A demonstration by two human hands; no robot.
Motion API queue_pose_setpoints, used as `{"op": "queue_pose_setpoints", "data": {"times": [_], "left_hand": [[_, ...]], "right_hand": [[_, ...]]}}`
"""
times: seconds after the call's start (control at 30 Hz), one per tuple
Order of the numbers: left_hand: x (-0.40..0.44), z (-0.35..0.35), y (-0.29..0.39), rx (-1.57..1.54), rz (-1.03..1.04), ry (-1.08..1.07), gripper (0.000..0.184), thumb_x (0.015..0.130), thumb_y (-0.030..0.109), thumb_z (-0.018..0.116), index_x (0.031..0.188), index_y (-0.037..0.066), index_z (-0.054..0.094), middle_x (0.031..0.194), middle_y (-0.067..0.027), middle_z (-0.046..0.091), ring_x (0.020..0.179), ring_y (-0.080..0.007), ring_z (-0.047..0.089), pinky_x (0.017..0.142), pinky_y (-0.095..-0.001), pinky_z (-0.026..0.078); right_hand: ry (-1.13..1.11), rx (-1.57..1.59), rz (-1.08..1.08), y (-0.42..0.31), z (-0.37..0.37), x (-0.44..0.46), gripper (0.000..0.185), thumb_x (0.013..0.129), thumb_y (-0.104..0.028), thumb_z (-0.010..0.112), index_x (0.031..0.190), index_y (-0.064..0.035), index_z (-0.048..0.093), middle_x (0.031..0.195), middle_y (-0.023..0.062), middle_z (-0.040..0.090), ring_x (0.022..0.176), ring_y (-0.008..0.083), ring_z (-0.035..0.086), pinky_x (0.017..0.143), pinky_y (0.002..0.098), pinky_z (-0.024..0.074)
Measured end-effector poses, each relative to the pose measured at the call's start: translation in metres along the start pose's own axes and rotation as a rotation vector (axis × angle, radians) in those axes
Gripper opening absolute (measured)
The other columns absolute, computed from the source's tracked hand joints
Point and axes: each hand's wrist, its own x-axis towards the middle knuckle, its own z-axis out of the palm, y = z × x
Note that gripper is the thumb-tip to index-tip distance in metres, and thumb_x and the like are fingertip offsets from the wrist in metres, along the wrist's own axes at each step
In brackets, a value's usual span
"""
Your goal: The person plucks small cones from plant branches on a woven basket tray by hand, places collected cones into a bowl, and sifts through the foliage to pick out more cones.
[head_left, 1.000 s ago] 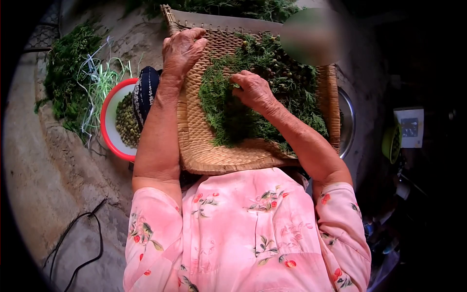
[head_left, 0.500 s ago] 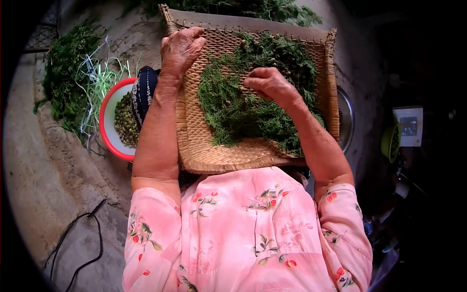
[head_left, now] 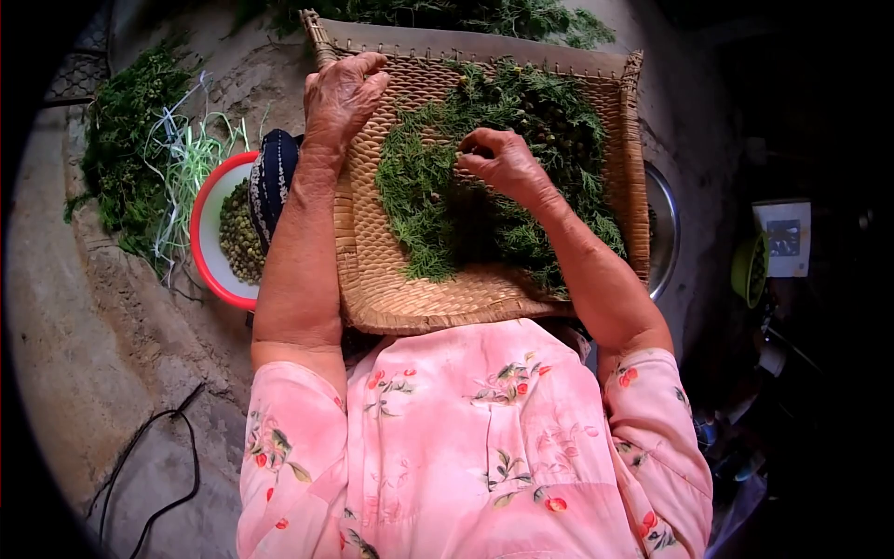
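Note:
A woven winnowing basket [head_left: 368, 256] lies across my lap, its wide end away from me. Feathery green sprigs [head_left: 419, 177] are spread over it, with small round seed cones [head_left: 559, 121] among them at the upper right. My left hand [head_left: 345, 98] is closed over the basket's left edge near the far corner. Above the middle of the sprigs, my right hand [head_left: 507, 166] has thumb and forefinger drawn together. What sits at those fingertips is too small to name.
Left of the basket stands a red-rimmed bowl [head_left: 209, 265] of small green cones, with a dark patterned cloth [head_left: 277, 177] over its edge. Leafy branches [head_left: 130, 140] and pale plastic string [head_left: 191, 172] lie beyond it. A metal basin [head_left: 663, 233] shows at right; a black cable [head_left: 191, 447] lies lower left.
My right hand has shifted slightly to the left over the sprigs, with thumb and finger now more visible. My left hand stays on the basket's edge.

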Motion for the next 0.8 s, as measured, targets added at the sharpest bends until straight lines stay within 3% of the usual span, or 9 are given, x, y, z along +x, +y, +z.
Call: {"op": "queue_pose_setpoints", "data": {"times": [0.07, 0.13, 0.2, 0.47, 0.53, 0.57, 0.6, 0.67, 0.8], "left_hand": [[0.0, 0.001, -0.001, -0.007, 0.0, -0.001, 0.033, 0.08, 0.03, 0.058, 0.108, 0.013, 0.063, 0.102, -0.0065, 0.065, 0.093, -0.0197, 0.062, 0.085, -0.0316, 0.046], [0.0, 0.005, -0.002, -0.059, 0.015, 0.04, 0.031, 0.08, 0.03, 0.052, 0.104, 0.014, 0.065, 0.096, -0.0088, 0.066, 0.094, -0.0248, 0.058, 0.089, -0.0372, 0.037], [0.001, 0.004, -0.001, -0.059, 0.007, 0.027, 0.031, 0.08, 0.029, 0.052, 0.104, 0.014, 0.065, 0.096, -0.0087, 0.066, 0.093, -0.0247, 0.059, 0.089, -0.0375, 0.037], [0.0, 0.007, -0.006, -0.094, 0.006, 0.028, 0.031, 0.081, 0.031, 0.052, 0.104, 0.015, 0.065, 0.097, -0.0079, 0.066, 0.093, -0.0248, 0.06, 0.09, -0.0372, 0.037], [0.0, 0.004, -0.003, -0.084, 0.027, 0.036, 0.031, 0.081, 0.031, 0.052, 0.104, 0.015, 0.065, 0.097, -0.0082, 0.066, 0.093, -0.0251, 0.06, 0.089, -0.0371, 0.037], [0.0, 0.0, -0.001, -0.039, 0.007, -0.013, 0.034, 0.081, 0.029, 0.058, 0.11, 0.01, 0.062, 0.104, -0.008, 0.064, 0.096, -0.0203, 0.061, 0.087, -0.0313, 0.045], [0.0, 0.0, -0.001, -0.037, 0.005, -0.013, 0.034, 0.081, 0.029, 0.058, 0.11, 0.01, 0.062, 0.104, -0.008, 0.064, 0.096, -0.0203, 0.061, 0.087, -0.0313, 0.045], [0.001, 0.0, -0.001, -0.027, 0.001, -0.016, 0.035, 0.081, 0.03, 0.058, 0.11, 0.011, 0.062, 0.104, -0.008, 0.064, 0.096, -0.0204, 0.062, 0.087, -0.0313, 0.045], [0.001, 0.001, -0.003, -0.024, 0.014, -0.022, 0.035, 0.081, 0.03, 0.059, 0.11, 0.011, 0.062, 0.104, -0.0079, 0.064, 0.097, -0.0207, 0.062, 0.087, -0.0315, 0.046]], "right_hand": [[-0.18, 0.512, 0.314, -0.028, -0.027, -0.004, 0.019, 0.082, -0.014, 0.062, 0.096, -0.0014, 0.058, 0.068, 0.0015, 0.056, 0.059, 0.0092, 0.052, 0.052, 0.025, 0.0444], [-0.288, 1.014, 0.257, -0.017, -0.035, -0.005, 0.016, 0.086, -0.014, 0.058, 0.097, -0.0023, 0.055, 0.077, 0.0041, 0.057, 0.061, 0.0121, 0.054, 0.051, 0.0248, 0.0461], [-0.169, 1.205, 0.258, -0.025, -0.035, -0.01, 0.019, 0.088, -0.018, 0.056, 0.098, -0.0028, 0.055, 0.088, 0.0076, 0.058, 0.068, 0.0144, 0.056, 0.054, 0.0264, 0.0484], [-0.211, 1.297, 0.159, -0.039, -0.026, -0.007, 0.025, 0.084, -0.027, 0.063, 0.093, -0.0043, 0.058, 0.073, 0.0044, 0.056, 0.059, 0.0085, 0.055, 0.042, 0.0189, 0.0435], [-0.213, 0.825, 0.305, -0.043, -0.024, -0.008, 0.025, 0.083, -0.025, 0.064, 0.095, -0.0034, 0.06, 0.069, 0.0047, 0.057, 0.058, 0.0061, 0.054, 0.042, 0.0188, 0.0419], [-0.183, 0.423, 0.315, -0.048, -0.021, -0.01, 0.024, 0.082, -0.023, 0.064, 0.093, -0.0013, 0.063, 0.069, 0.005, 0.06, 0.061, 0.0092, 0.056, 0.048, 0.0242, 0.046], [-0.134, 0.207, 0.129, -0.045, -0.011, -0.012, 0.021, 0.078, -0.019, 0.066, 0.089, -0.002, 0.065, 0.073, 0.0071, 0.064, 0.065, 0.0169, 0.06, 0.059, 0.0306, 0.0497], [-0.146, -0.044, -0.048, -0.03, 0.008, -0.016, 0.017, 0.073, -0.015, 0.067, 0.086, -0.0039, 0.066, 0.082, 0.0096, 0.065, 0.074, 0.0248, 0.063, 0.07, 0.0345, 0.0497], [-0.11, -0.419, -0.171, -0.032, 0.034, -0.025, 0.016, 0.073, -0.015, 0.063, 0.087, -0.0068, 0.061, 0.082, 0.0104, 0.06, 0.082, 0.0302, 0.059, 0.069, 0.0418, 0.0486]]}}
